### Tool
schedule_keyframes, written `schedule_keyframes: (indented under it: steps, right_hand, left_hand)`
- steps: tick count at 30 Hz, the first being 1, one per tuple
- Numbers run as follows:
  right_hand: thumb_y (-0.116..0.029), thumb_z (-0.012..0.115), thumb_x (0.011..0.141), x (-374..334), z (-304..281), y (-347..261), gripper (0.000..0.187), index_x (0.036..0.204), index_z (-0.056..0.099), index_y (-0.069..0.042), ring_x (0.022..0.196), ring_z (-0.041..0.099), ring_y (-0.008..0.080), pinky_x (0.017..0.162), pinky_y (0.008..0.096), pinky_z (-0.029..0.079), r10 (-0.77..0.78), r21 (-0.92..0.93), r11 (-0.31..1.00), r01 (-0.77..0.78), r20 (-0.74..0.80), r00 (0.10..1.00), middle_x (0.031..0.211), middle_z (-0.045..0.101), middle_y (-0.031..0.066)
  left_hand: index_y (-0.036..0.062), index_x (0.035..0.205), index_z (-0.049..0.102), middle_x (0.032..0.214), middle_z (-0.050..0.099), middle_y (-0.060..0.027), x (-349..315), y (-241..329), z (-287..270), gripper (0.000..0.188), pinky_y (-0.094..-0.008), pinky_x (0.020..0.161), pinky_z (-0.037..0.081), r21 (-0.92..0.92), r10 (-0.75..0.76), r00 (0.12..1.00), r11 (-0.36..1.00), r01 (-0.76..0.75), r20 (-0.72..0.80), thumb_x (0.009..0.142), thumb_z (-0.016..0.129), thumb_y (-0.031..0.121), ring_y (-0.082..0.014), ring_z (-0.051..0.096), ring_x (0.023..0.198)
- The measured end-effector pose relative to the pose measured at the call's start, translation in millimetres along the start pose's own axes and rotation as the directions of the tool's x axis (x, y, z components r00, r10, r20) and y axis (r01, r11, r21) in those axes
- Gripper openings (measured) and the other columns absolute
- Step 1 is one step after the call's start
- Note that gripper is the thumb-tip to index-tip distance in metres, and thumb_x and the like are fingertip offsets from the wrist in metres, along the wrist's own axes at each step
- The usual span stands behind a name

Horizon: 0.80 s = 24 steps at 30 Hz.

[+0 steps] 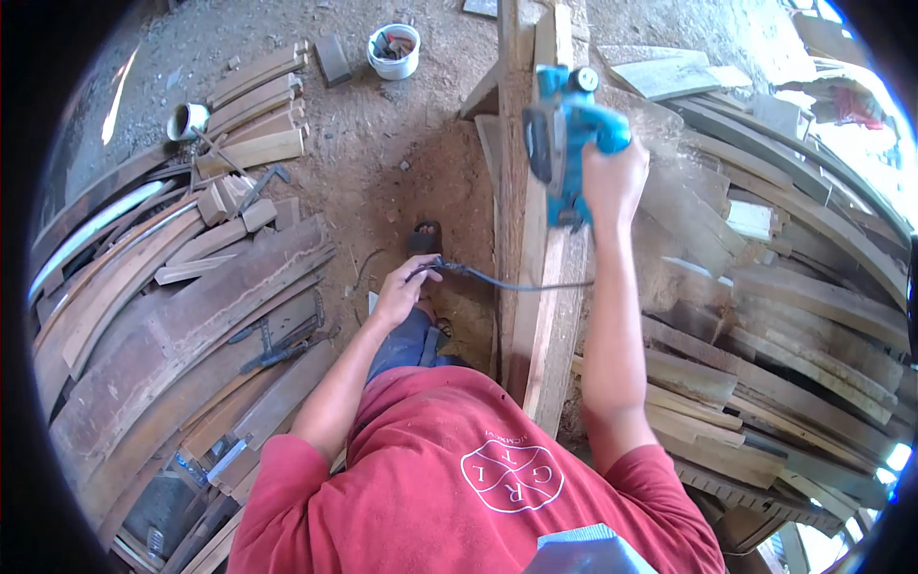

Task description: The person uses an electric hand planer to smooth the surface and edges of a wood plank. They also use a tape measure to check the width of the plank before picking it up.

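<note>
A teal electric hand planer (562, 153) rests over a long wooden beam (535, 277) that runs away from me. My right hand (614, 177) is wrapped round the planer's rear handle, with the arm stretched forward. Pale dust or shavings show to the right of the tool. My left hand (406, 292) is closed on a dark power cord (507, 284), held out to the left of the beam. The cord runs from that hand across the beam toward my right forearm. Part of the planer's sole and the wood under it is hidden.
Stacked boards (191, 335) lie at the left, with a dark metal clamp (277, 349) on them. More curved planks (765, 316) fill the right side. A white bucket (393, 65) holding tools stands ahead on the dirt floor, near a wood block (332, 60). A white pot (187, 121) is farther left.
</note>
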State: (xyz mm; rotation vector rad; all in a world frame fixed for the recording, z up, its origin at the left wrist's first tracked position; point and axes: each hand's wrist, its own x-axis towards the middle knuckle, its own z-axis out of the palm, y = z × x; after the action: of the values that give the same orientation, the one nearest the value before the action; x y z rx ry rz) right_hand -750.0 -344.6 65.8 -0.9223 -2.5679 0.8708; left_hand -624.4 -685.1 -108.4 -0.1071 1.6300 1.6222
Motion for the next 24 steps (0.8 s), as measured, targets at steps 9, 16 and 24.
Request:
schedule_keyframes:
  steps: [9,16,24]
  right_hand:
    - [-0.023,0.071,0.078,294,99,-9,0.029,0.083,0.076,0.005,0.073,0.075,0.0324,0.071,0.0457,0.059,-0.110,-0.209,0.975,0.078,-0.146,0.983,0.075,0.073,0.0240]
    - [-0.016,0.066,0.078,247,93,-27,0.024,0.080,0.073,0.007,0.057,0.069,0.0302,0.054,0.0461,0.054,-0.081,0.061,0.995,0.078,0.044,0.996,0.067,0.068,0.0222]
    - [-0.014,0.074,0.085,-121,-39,59,0.017,0.089,0.072,0.002,0.053,0.061,0.0150,0.056,0.0370,0.052,-0.043,0.038,0.998,0.040,0.072,0.996,0.061,0.066,0.0064]
  left_hand:
    - [0.0108,0.146,0.061,0.103,0.074,-0.0006,33,61,22,0.041,-0.0211,0.063,0.039,0.035,-0.029,0.997,0.999,0.027,0.068,0.112,0.047,0.030,-0.0043,0.043,0.065]
    - [0.0097,0.146,0.061,0.106,0.075,-0.0017,14,23,-23,0.038,-0.0225,0.064,0.044,0.038,0.059,0.982,0.998,-0.053,-0.177,0.111,0.049,0.019,-0.0058,0.049,0.068]
    - [0.0078,0.148,0.058,0.123,0.073,-0.0056,-56,-17,-47,0.041,-0.0249,0.074,0.050,0.136,0.069,0.970,0.990,-0.037,-0.231,0.108,0.048,0.013,-0.0086,0.058,0.079]
